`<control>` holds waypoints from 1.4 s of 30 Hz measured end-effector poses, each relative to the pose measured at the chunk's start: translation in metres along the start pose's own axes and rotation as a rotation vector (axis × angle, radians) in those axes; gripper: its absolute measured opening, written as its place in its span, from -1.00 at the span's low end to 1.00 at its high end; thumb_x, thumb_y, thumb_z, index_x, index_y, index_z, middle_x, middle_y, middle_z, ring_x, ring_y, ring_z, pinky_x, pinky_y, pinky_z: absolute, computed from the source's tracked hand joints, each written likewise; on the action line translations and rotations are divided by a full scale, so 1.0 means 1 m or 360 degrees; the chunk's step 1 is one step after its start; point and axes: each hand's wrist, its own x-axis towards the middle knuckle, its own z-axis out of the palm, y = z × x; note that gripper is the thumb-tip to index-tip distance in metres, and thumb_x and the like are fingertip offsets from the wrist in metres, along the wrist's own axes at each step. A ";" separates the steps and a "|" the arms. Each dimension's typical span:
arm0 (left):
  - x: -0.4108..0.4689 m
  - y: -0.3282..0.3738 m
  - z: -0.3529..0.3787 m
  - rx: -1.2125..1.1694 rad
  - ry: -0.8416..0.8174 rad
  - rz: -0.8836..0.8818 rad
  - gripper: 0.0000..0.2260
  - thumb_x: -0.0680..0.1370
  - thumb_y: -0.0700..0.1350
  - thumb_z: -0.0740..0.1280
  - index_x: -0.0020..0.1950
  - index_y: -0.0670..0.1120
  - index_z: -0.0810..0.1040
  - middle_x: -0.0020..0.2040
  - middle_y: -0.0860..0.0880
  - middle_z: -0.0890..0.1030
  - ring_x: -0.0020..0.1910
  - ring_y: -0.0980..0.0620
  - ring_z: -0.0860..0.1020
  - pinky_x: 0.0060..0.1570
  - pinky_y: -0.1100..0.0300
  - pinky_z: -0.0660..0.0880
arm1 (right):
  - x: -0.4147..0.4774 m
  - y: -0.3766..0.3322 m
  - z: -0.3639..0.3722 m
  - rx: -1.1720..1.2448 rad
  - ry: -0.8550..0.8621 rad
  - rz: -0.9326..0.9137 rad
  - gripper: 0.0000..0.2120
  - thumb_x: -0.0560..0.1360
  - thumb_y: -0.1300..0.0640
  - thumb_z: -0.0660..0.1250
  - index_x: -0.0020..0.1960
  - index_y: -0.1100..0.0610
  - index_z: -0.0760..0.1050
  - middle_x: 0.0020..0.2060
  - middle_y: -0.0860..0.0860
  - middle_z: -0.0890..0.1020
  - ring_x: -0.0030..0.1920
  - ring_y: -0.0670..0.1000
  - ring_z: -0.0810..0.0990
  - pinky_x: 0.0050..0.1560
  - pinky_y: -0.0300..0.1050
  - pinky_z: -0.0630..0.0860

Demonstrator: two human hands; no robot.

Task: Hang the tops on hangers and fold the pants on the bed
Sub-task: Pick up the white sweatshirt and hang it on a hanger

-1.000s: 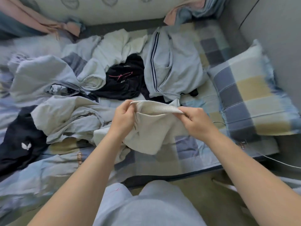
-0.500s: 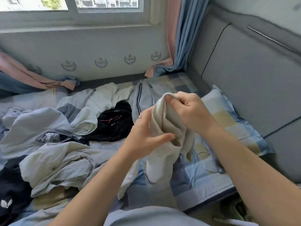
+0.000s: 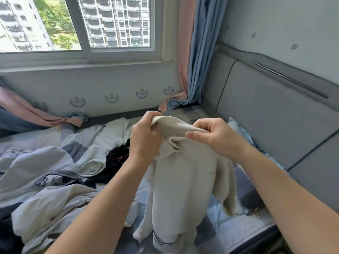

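A cream knit garment [image 3: 183, 184] hangs in front of me, lifted clear above the bed. My left hand [image 3: 145, 138] grips its ribbed top edge on the left. My right hand [image 3: 214, 136] pinches the same edge on the right. The cloth droops down to a dark striped cuff [image 3: 161, 241] near the bottom of the view. Behind it on the bed [image 3: 229, 233] lies a heap of clothes: pale blue and white pieces [image 3: 55, 167], a black garment [image 3: 115, 162] with red stitching. No hanger is in view.
A checked pillow [image 3: 238, 131] leans against the grey padded headboard [image 3: 275, 114] on the right. A window [image 3: 82, 24] with pink and blue curtains [image 3: 190, 61] is behind the bed. More dark clothing [image 3: 7, 233] sits at the far left.
Both hands have raised the cream garment higher and spread its top edge apart between them; it now hangs longer. My head has tilted up, showing the window.
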 end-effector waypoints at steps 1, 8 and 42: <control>0.002 0.004 -0.001 0.0025 0.0023 0.0028 -0.65 0.53 -0.32 0.19 0.16 0.01 0.61 0.00 0.09 0.63 -0.02 0.09 0.54 -0.09 0.30 0.40 | -0.003 0.000 -0.001 0.0045 -0.0002 0.0015 -0.79 0.50 0.06 0.49 -0.11 0.21 0.61 -0.40 -0.05 0.49 -0.36 -0.09 0.41 -0.30 -0.21 0.35; 0.005 0.034 -0.019 -0.0248 0.0030 -0.0077 -0.61 0.40 -0.33 0.13 -0.01 0.04 0.62 -0.18 0.15 0.62 -0.15 0.13 0.55 -0.15 0.21 0.45 | -0.016 0.019 -0.001 -0.0163 0.0097 0.0143 -0.88 0.48 0.12 0.43 -0.21 0.09 0.57 -0.41 -0.01 0.54 -0.35 -0.06 0.44 -0.29 -0.08 0.36; -0.097 -0.042 0.044 -0.0178 -0.1343 -0.0355 -0.69 0.43 0.20 0.47 0.00 0.01 0.58 -0.11 0.08 0.63 -0.11 0.09 0.60 -0.03 0.09 0.55 | -0.007 0.068 0.050 0.0407 0.0619 0.0561 -0.86 0.46 0.34 0.16 -0.13 0.35 0.49 -0.31 0.11 0.51 -0.24 0.06 0.48 -0.21 -0.02 0.43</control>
